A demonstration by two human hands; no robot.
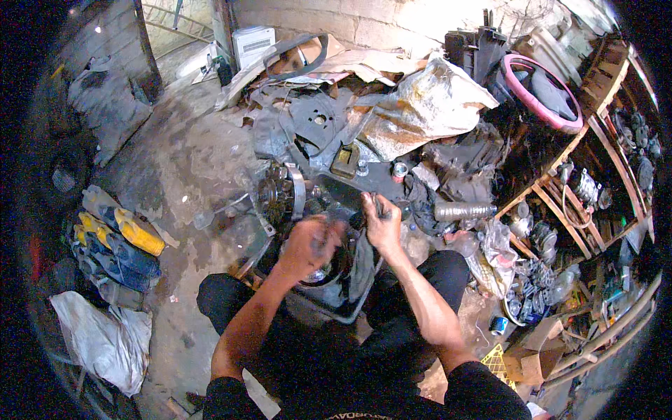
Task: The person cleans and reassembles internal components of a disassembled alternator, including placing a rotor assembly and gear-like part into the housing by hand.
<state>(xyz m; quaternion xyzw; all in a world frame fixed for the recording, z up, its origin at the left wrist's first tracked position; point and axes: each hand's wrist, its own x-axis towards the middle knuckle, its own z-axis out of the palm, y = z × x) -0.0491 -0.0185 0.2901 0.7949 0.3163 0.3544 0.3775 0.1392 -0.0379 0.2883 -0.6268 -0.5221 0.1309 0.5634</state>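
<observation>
Between my knees stands a dark, oily basin [343,316] with a shiny metal piece [316,274] in it, partly covered by my left hand. My left hand [313,245] is over the basin, its fingers smeared by motion, so I cannot see whether it holds anything. To its right, my right hand [383,225] is closed with the fingers curled near the basin's far right edge. What it grips is hidden; something dark shows beside its fingers. Just beyond my left hand sits a round, greasy metal machine part [276,194] with a lighter metal band [299,192] at its side.
Ahead lie a white sack [427,108], an open can [400,170] and a small square container [345,161]. A clear plastic bottle [465,211] lies at right, near a wooden rack [570,217] of metal parts. Yellow-and-blue items [122,238] are piled at left.
</observation>
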